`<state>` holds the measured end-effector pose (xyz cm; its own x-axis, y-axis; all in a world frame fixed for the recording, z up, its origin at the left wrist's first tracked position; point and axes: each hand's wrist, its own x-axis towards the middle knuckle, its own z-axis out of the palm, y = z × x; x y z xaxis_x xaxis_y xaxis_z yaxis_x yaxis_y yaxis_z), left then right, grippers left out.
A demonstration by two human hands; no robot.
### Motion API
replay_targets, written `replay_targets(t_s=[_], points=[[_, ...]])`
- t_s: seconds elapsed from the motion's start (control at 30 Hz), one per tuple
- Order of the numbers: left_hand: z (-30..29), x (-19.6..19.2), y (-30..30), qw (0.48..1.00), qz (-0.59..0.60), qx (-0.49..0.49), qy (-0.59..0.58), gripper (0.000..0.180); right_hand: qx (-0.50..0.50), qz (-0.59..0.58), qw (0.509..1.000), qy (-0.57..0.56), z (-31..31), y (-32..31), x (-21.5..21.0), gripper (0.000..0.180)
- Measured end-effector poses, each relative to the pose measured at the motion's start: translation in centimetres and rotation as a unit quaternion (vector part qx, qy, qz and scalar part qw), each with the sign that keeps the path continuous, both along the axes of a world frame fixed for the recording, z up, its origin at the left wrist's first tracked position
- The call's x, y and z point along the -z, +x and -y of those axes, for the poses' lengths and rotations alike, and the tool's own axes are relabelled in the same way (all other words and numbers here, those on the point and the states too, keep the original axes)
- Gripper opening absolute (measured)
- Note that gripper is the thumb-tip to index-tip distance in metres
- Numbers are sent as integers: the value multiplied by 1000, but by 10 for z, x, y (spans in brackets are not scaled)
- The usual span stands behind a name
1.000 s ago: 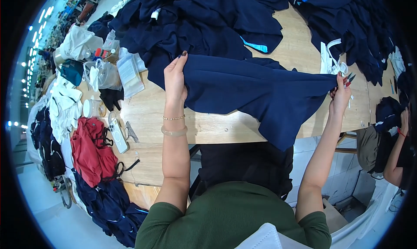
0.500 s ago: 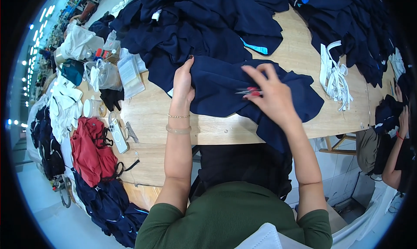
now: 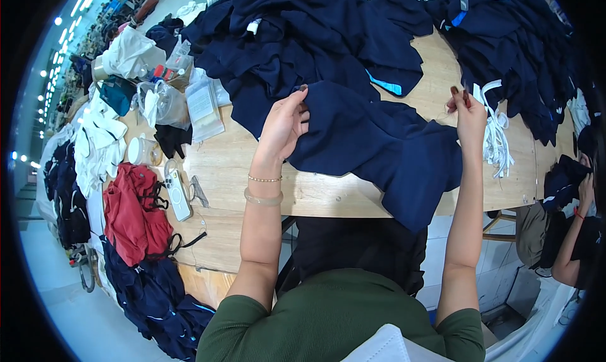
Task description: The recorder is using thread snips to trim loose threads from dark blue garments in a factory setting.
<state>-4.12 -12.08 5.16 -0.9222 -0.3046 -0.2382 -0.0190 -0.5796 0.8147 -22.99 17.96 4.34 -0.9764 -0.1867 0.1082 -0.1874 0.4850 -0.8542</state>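
In the head view, the left hand [image 3: 283, 125] is gripping the upper left edge of a navy cloth piece [image 3: 372, 141], with the thumb on top of it. This cloth lies on the wooden table [image 3: 325, 194], between the two hands, and its lower corner hangs over the front edge. The right hand [image 3: 470, 119] is raised just beside the right end of the cloth; its fingers are bent inward, but I cannot tell whether they close on something small. Directly to the right of this hand there is a bundle of white strips [image 3: 497, 138]. Beyond the left hand rises a large navy heap [image 3: 303, 43], and beyond the right hand a second navy heap [image 3: 508, 52]. To the left of the left hand are a clear packet [image 3: 205, 112], a pale phone [image 3: 178, 198] (a pair of glasses [image 3: 199, 193] rests near it) and a red fabric item [image 3: 132, 213].
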Motion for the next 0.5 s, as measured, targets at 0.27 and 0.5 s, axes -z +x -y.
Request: replay_targets(t_s=[0.27,0.5], points=[[28,-34,11,987,-121,50,93,16,-123,-62,988,-63,6,23,-8,19],[0,-232,29,854,-358,-347,-148,29,-17,-53,986,-157,-19,15,-29,20]])
